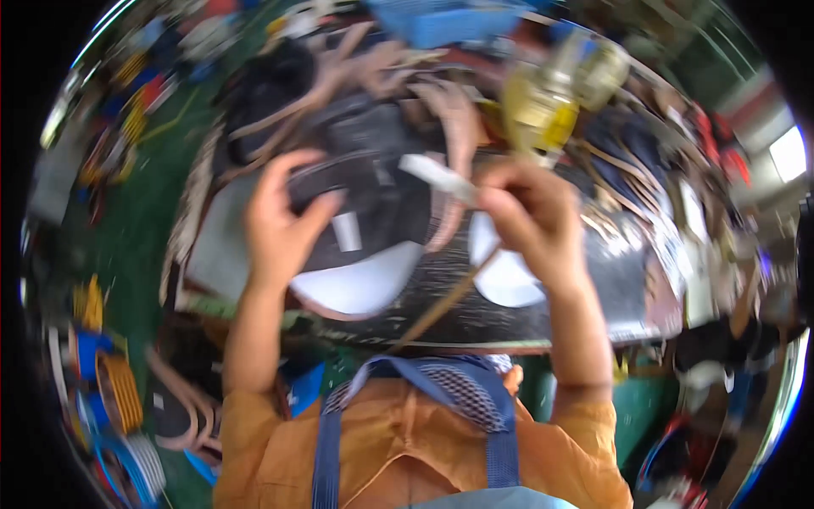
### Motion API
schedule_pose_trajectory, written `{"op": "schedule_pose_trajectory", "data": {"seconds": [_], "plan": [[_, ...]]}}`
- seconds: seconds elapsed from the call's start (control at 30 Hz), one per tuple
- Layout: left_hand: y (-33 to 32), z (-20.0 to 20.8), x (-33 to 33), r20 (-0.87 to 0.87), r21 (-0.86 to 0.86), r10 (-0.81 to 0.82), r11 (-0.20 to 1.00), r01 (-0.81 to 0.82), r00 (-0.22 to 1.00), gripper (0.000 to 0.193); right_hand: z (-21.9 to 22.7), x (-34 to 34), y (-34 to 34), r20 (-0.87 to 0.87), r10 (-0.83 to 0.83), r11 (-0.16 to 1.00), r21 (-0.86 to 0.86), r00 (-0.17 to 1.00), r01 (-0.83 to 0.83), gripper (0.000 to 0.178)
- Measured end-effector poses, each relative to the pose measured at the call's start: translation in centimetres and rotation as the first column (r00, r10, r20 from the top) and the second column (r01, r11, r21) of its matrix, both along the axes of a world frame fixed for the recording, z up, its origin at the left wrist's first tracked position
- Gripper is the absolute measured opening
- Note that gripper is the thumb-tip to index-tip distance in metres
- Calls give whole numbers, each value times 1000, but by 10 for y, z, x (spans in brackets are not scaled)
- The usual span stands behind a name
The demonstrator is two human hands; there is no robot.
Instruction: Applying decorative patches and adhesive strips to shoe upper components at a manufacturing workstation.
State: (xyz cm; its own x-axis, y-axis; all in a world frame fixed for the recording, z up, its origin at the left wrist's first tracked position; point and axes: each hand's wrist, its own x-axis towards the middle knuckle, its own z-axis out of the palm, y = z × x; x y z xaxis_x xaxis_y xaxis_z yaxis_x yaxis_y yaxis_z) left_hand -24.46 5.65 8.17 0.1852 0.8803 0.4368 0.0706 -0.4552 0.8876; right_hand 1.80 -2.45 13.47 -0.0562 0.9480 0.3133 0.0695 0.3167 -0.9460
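One white strip [437, 176] being held out by a dark piece [386, 216]

The dark piece is lying on the near part of the table [445, 293], in front of the person, with a small white tab [346, 231] showing on it and a white rounded part [365, 282] jutting out along its near edge. The left hand [288, 212] is gripping its left side, thumb on top and fingers spreading around the edge. The right hand [530, 212] is pinching the white strip, whose free end is reaching over the dark piece's right side; blur is hiding whether they are touching. The step in hand is seemingly one of positioning the strip, so the next move is probably calling for a steady left grip and careful lining-up. Beyond, a white oval piece [509, 280] is lying near the right hand, tan strips [458, 119] are crowding behind, and a yellow bottle [538, 110] and a blue basket [449, 24] are standing farther back.
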Motion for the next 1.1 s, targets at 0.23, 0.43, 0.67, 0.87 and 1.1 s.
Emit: {"op": "schedule_pose_trajectory", "data": {"seconds": [0.23,0.43,0.67,0.87,1.1], "plan": [[0,-7,11,-107,-78,-144,988,136,984,40,-18,-46,32,498,54,976,156,866,-150,9],[-4,-3,1,-114,-137,-177,977,161,978,40,-28,-52,53,489,26,989,113,872,-94,8],[-4,-11,4,-320,197,69,980,-5,945,13,-33,-57,49,563,-257,904,428,785,-12,15],[-23,-6,-4,-180,128,31,992,-8,983,12,-27,-54,39,577,-402,888,435,711,149,22],[-40,-8,-9,-170,259,37,966,9,985,20,-23,-73,41,590,-361,854,521,722,2,22]]}}
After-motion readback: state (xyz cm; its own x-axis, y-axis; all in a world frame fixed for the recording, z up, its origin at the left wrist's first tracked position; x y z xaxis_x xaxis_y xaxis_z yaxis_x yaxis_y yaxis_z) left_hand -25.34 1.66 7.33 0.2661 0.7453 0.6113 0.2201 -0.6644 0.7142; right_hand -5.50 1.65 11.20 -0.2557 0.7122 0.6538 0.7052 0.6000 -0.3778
